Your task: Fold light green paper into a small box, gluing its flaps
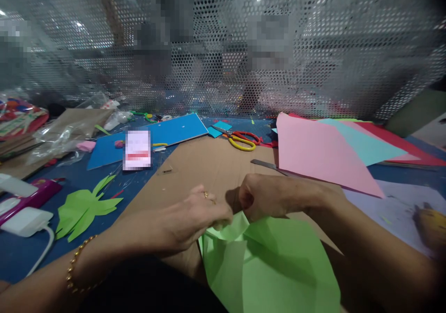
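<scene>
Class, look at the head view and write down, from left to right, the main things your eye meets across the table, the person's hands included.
Purple power strip, green paper cut-out, pixelated white card, left hand, right hand, pink sheet, blurred yellowish object.

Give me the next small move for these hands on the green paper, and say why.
Perhaps press down the curled edge of the green paper with the right hand, since it bows up between that hand and the left hand instead of lying flat.
</scene>
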`<state>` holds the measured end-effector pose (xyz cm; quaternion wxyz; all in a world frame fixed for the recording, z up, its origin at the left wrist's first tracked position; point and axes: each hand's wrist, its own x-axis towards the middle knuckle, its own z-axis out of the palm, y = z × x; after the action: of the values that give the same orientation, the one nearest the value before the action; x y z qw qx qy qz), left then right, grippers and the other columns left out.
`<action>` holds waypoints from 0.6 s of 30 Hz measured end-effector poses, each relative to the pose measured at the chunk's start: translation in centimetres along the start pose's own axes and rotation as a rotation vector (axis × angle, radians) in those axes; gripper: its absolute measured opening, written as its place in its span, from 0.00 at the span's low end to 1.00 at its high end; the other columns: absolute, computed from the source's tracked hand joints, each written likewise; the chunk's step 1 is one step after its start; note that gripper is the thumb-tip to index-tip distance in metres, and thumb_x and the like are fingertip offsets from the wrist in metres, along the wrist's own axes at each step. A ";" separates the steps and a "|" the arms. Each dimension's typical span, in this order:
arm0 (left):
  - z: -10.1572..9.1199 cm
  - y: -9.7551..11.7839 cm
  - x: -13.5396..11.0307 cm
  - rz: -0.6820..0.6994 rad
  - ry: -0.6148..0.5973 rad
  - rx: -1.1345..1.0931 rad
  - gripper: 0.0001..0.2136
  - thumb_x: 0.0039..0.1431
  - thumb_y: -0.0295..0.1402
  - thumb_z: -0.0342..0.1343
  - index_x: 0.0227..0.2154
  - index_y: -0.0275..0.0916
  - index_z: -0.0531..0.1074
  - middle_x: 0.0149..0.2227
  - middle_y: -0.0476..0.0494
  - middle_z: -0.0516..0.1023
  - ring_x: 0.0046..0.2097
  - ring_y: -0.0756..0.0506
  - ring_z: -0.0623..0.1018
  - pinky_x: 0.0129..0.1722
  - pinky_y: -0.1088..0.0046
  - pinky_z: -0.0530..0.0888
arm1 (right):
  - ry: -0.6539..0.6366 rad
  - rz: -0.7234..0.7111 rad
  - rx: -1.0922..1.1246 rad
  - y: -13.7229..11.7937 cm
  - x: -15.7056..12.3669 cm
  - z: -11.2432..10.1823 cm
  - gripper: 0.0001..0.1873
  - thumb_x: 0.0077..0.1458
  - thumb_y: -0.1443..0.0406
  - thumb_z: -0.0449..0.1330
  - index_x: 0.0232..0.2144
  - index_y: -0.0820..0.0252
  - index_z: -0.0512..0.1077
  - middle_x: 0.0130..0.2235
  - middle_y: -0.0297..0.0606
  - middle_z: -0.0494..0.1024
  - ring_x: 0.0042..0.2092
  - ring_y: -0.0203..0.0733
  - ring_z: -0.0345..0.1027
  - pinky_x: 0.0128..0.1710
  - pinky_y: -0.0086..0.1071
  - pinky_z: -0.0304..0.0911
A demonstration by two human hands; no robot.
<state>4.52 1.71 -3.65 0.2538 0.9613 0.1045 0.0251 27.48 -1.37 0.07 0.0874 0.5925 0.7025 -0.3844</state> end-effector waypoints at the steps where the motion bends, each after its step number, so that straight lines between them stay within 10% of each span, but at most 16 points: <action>1: -0.1 0.1 0.0 -0.001 0.000 0.000 0.16 0.62 0.17 0.45 0.45 0.43 0.68 0.39 0.49 0.75 0.43 0.46 0.73 0.56 0.65 0.57 | 0.008 0.009 -0.013 -0.1 0.0 0.0 0.07 0.39 0.61 0.61 0.20 0.59 0.72 0.18 0.29 0.67 0.20 0.33 0.57 0.16 0.27 0.48; 18: -0.6 0.7 0.8 0.113 -0.074 -0.046 0.09 0.61 0.24 0.58 0.39 0.44 0.77 0.45 0.48 0.77 0.49 0.45 0.70 0.51 0.68 0.58 | 0.008 -0.135 -0.145 0.5 -0.9 -0.7 0.06 0.43 0.65 0.58 0.23 0.59 0.74 0.22 0.32 0.74 0.24 0.35 0.63 0.19 0.27 0.51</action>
<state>5.34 1.50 -2.80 0.2779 0.9597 0.0401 0.0063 28.39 -1.63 0.86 0.1012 0.5375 0.7670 -0.3354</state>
